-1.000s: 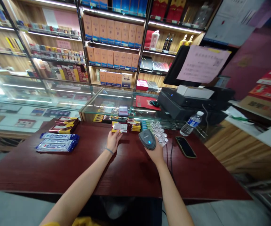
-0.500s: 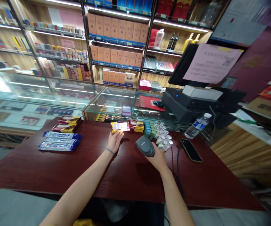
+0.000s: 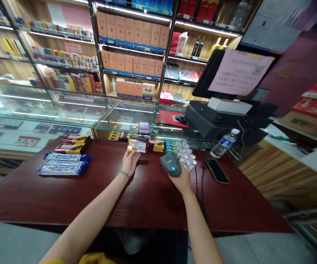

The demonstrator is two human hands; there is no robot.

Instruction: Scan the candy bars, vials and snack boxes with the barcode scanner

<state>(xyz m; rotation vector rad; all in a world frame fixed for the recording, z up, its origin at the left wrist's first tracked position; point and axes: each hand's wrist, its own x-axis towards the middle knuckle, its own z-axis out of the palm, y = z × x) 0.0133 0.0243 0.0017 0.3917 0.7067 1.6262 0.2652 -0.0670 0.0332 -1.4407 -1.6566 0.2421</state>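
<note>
My left hand (image 3: 130,161) holds up a flat red and yellow snack packet (image 3: 137,146), its pale label side facing me. In my right hand (image 3: 182,180) is a dark grey barcode scanner (image 3: 170,164), its head pointing left toward the packet and a blue light lit on top. Just behind the packet lies a stack of similar red and yellow packets (image 3: 158,145). To the left, more red and yellow packets (image 3: 74,143) lie behind several blue and silver packets (image 3: 65,164). Small green and silver-topped containers (image 3: 184,153) stand in rows behind the scanner.
A phone (image 3: 217,171) and a water bottle (image 3: 225,143) are on the right of the dark red table (image 3: 136,205). Cables run beside my right forearm. Behind stand a glass display counter (image 3: 131,115), a cash register (image 3: 224,113) and a monitor (image 3: 212,75) with a pink sheet.
A blue light has come on atop the scanner. The packet in my left hand has tilted slightly, its label now showing more fully. The whole view has shifted a little.
</note>
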